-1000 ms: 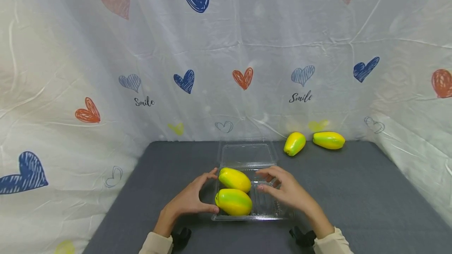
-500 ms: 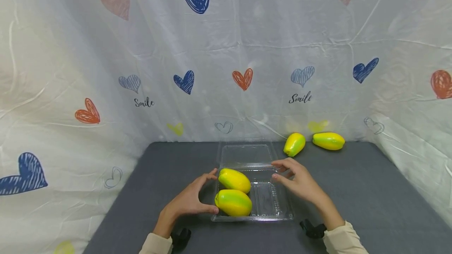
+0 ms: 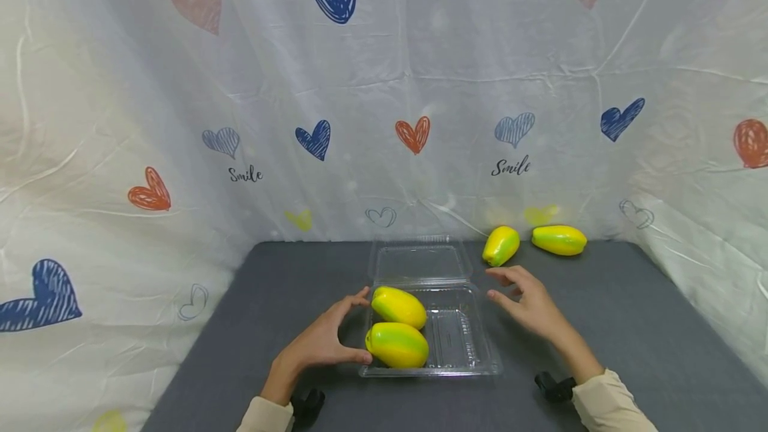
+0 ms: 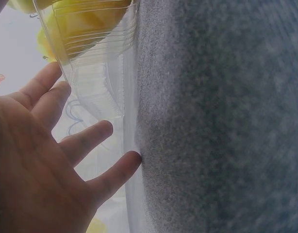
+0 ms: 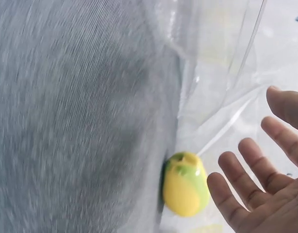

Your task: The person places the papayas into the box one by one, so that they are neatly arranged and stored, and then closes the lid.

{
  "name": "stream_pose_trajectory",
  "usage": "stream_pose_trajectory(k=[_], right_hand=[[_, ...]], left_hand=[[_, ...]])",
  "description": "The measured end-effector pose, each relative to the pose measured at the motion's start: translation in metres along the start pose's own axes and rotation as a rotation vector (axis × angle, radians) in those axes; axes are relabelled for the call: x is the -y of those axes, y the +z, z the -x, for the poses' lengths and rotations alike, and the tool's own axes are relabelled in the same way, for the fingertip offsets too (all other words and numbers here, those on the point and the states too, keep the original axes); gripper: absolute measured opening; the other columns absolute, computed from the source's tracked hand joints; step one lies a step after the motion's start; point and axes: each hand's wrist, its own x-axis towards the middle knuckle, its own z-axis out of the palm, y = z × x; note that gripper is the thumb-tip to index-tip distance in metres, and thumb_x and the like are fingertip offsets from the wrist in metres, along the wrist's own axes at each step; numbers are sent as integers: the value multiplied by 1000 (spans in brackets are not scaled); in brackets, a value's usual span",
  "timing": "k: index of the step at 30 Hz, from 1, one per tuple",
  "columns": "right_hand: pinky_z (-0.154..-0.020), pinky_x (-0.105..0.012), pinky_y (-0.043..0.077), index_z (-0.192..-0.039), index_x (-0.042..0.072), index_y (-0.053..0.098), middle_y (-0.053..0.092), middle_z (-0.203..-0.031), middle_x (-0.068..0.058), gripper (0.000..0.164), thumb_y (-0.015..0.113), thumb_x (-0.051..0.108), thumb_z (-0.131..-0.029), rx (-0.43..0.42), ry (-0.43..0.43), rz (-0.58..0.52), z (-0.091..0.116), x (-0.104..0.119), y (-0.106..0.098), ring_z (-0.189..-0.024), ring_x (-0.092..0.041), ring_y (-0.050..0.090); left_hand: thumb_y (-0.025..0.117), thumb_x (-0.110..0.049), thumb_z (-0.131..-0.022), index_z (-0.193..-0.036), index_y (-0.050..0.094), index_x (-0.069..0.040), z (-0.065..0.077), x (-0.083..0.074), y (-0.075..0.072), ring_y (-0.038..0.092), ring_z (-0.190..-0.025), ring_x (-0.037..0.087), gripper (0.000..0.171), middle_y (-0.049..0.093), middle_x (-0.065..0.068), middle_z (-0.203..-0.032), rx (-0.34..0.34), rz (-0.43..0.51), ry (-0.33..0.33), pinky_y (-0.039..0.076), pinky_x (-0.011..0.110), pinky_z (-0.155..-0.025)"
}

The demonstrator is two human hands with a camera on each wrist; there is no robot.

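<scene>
A clear plastic clamshell box (image 3: 459, 332) lies on the table with its lid (image 3: 423, 262) folded back. Two yellow-green papayas fill its left half: a front papaya (image 3: 397, 345) and a rear papaya (image 3: 399, 307). My left hand (image 3: 327, 333) is at the box's left side, thumb and fingers spread, fingertips right at the rim. In the left wrist view, the left hand's (image 4: 57, 145) fingers reach toward the box wall (image 4: 98, 82). My right hand (image 3: 531, 302) hovers right of the box, holding nothing, fingers loosely extended. In the right wrist view a papaya (image 5: 185, 184) shows beyond the fingers.
Two more papayas rest at the back right of the table, one upright-angled papaya (image 3: 501, 246) and one sideways papaya (image 3: 559, 240). A dark grey cloth (image 3: 288, 272) covers the table. Behind it hangs a white curtain (image 3: 360, 85) with printed hearts.
My right hand has moved rightward, away from over the box, to the space short of the back papayas. The left hand and the papayas have stayed put.
</scene>
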Motion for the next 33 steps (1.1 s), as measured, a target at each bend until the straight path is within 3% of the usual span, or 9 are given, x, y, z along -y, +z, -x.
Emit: stream_pose_trajectory(k=[18,33], right_hand=[[-77,-52,54,-129,0,65,65,-117,-22,41,77,7,-90,-102,69,113,-9,-51,-11,-100,-38,63],[-84,-60,49,-132,-4,62,63,-126,-29,43,73,5,-92,-52,90,161,-25,-68,-19,-105,-44,59]], left_hand=[[89,-50,-75,-145,43,-37,0,-2,1,21,-158,30,85,21,-19,-168,2,-2,-6,27,70,-118],[88,-48,-76,-146,42,-36,1,-1,-1,21,-158,32,85,21,-14,-170,7,6,16,27,71,-117]])
